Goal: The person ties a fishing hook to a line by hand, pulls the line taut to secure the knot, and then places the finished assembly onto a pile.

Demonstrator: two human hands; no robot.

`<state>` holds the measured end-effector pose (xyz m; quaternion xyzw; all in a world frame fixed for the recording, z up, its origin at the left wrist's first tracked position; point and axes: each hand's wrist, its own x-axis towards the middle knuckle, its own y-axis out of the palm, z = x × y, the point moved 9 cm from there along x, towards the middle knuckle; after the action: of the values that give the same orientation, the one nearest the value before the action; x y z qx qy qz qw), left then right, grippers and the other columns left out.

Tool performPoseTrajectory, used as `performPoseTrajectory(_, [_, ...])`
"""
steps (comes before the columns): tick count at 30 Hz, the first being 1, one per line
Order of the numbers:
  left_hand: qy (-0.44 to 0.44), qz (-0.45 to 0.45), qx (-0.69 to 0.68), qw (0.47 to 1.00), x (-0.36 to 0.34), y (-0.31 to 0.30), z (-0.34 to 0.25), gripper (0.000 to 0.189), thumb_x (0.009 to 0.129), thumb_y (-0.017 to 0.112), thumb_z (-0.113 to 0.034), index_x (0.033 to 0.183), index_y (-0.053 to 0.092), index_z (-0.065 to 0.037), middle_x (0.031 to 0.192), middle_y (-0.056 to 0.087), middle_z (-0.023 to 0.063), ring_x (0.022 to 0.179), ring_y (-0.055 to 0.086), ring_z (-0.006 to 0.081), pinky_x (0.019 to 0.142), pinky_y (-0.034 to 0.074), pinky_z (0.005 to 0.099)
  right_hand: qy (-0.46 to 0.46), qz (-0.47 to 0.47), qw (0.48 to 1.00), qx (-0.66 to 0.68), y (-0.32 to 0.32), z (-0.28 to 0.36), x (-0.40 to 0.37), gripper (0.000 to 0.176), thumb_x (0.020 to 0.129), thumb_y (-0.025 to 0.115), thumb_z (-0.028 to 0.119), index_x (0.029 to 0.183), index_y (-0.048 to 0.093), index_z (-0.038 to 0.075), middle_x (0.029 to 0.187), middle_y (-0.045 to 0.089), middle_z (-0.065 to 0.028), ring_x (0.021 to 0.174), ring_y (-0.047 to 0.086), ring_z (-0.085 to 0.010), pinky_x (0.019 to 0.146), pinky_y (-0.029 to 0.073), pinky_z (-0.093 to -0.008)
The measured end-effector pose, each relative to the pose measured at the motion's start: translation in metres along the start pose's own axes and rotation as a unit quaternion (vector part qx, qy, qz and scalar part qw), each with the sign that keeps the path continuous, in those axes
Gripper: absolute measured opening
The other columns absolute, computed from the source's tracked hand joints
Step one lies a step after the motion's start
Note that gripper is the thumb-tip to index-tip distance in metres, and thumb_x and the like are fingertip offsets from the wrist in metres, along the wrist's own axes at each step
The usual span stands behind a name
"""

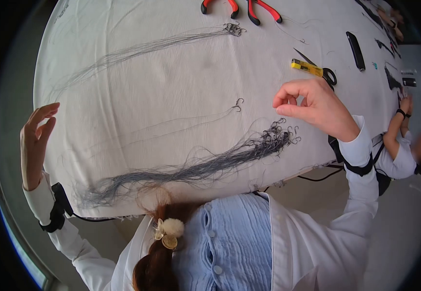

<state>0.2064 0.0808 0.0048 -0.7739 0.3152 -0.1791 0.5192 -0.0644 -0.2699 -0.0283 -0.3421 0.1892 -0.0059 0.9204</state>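
Note:
My left hand [37, 138] is raised at the table's left edge, thumb and fingertips brought close together; any thin line between them is too fine to see. My right hand [313, 105] hovers over the right side with thumb and forefinger pinched, and what they hold cannot be made out. Between my hands lie a pair of fish hooks [238, 105] on thin lines trailing left. Nearer my body stretches a thick bundle of grey hooked fishing lines [186, 172], its dark hooks [278, 138] bunched just below my right hand. A thinner bundle of hooked lines [167, 42] lies farther back.
Red-handled pliers [267, 9] lie at the far edge of the white-covered table [171, 92]. Black scissors [329, 76] and a yellow box-like item [306, 67] lie beyond my right hand, near a black phone-like object [355, 51]. Another person [400, 145] sits at right.

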Motion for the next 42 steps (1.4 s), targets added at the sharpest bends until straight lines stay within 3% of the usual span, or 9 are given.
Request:
performPoseTrajectory(2, [0.027, 0.045, -0.021, 0.998, -0.019, 0.018, -0.069, 0.021, 0.081, 0.060, -0.006, 0.101, 0.066, -0.005, 0.098, 0.066, 0.0096, 0.091, 0.062, 0.0214, 0.079, 0.050, 0.0345, 0.038, 0.019, 0.999, -0.028, 0.012, -0.006, -0.008, 0.019, 0.077, 0.065, 0.016, 0.071, 0.062, -0.002, 0.061, 0.059, -0.0062, 0.057, 0.054, -0.0116, 0.053, 0.041, -0.0258])
performPoseTrajectory(10, [0.142, 0.171, -0.116, 0.968, -0.038, 0.058, -0.174, 0.025, 0.070, 0.065, 0.002, 0.095, 0.065, -0.002, 0.089, 0.064, 0.0139, 0.084, 0.064, 0.0266, 0.073, 0.051, 0.0338, 0.018, -0.007, 0.998, -0.065, 0.039, -0.009, -0.008, 0.019, 0.077, 0.064, 0.014, 0.070, 0.060, -0.003, 0.059, 0.057, -0.0104, 0.053, 0.052, -0.0161, 0.053, 0.041, -0.0283])
performPoseTrajectory(14, [0.192, 0.164, -0.155, 0.955, -0.034, 0.069, -0.208, 0.030, 0.065, 0.070, 0.001, 0.095, 0.066, -0.002, 0.096, 0.062, 0.0133, 0.085, 0.064, 0.0268, 0.074, 0.052, 0.0344, -0.016, 0.013, 1.000, 0.013, 0.035, 0.014, -0.011, 0.015, 0.076, 0.063, 0.011, 0.072, 0.059, -0.003, 0.061, 0.057, -0.0095, 0.054, 0.051, -0.0136, 0.053, 0.041, -0.0269])
performPoseTrajectory(18, [0.251, 0.159, -0.276, 0.914, -0.031, 0.091, -0.245, 0.048, 0.076, 0.071, -0.021, 0.117, 0.054, -0.004, 0.105, 0.062, 0.0126, 0.098, 0.061, 0.0262, 0.082, 0.050, 0.0411, -0.072, 0.009, 0.993, 0.089, 0.033, 0.041, -0.018, 0.012, 0.077, 0.061, 0.009, 0.074, 0.059, -0.002, 0.063, 0.058, -0.0063, 0.055, 0.050, -0.0106, 0.052, 0.040, -0.0256])
performPoseTrajectory(22, [0.199, 0.281, -0.442, 0.828, -0.031, 0.118, -0.268, 0.044, 0.085, 0.064, -0.025, 0.118, 0.048, 0.001, 0.093, 0.061, 0.0110, 0.085, 0.060, 0.0175, 0.076, 0.050, 0.0330, -0.076, 0.065, 0.991, 0.084, 0.035, 0.067, -0.018, 0.009, 0.079, 0.060, 0.006, 0.076, 0.056, -0.001, 0.069, 0.057, -0.0027, 0.067, 0.051, -0.0099, 0.062, 0.042, -0.0241])
performPoseTrajectory(24, [0.012, 0.395, -0.460, 0.795, -0.035, 0.132, -0.257, 0.035, 0.086, 0.064, -0.024, 0.107, 0.050, 0.002, 0.080, 0.058, 0.0052, 0.070, 0.053, 0.0082, 0.064, 0.045, 0.0236, -0.102, 0.073, 0.983, 0.132, 0.038, 0.071, -0.015, 0.009, 0.080, 0.059, 0.007, 0.078, 0.056, 0.000, 0.070, 0.057, -0.0025, 0.066, 0.050, -0.0092, 0.062, 0.042, -0.0239])
performPoseTrajectory(25, [0.042, 0.334, -0.454, 0.825, -0.029, 0.128, -0.254, 0.025, 0.086, 0.064, -0.022, 0.093, 0.054, -0.001, 0.072, 0.053, 0.0000, 0.062, 0.044, 0.0036, 0.056, 0.036, 0.0196, -0.130, 0.084, 0.972, 0.177, 0.038, 0.076, -0.015, 0.008, 0.082, 0.058, 0.008, 0.080, 0.055, 0.000, 0.070, 0.057, -0.0022, 0.065, 0.050, -0.0085, 0.061, 0.041, -0.0236])
performPoseTrajectory(29, [0.049, 0.284, -0.450, 0.845, -0.026, 0.115, -0.240, 0.019, 0.086, 0.064, -0.018, 0.076, 0.058, -0.002, 0.071, 0.055, -0.0003, 0.062, 0.047, 0.0060, 0.058, 0.039, 0.0218, -0.018, 0.214, 0.917, 0.337, 0.053, 0.065, -0.015, 0.007, 0.085, 0.055, 0.008, 0.085, 0.055, 0.001, 0.072, 0.056, -0.0004, 0.064, 0.049, -0.0059, 0.060, 0.041, -0.0214])
performPoseTrajectory(42, [0.011, 0.273, -0.434, 0.859, -0.047, 0.111, -0.205, 0.009, 0.084, 0.063, -0.006, 0.080, 0.058, 0.001, 0.072, 0.057, 0.0018, 0.063, 0.050, 0.0046, 0.055, 0.040, 0.0190, -0.066, 0.098, 0.967, 0.227, 0.031, 0.017, -0.025, 0.007, 0.081, 0.058, 0.002, 0.086, 0.060, -0.001, 0.082, 0.062, -0.0027, 0.077, 0.059, -0.0095, 0.069, 0.047, -0.0226])
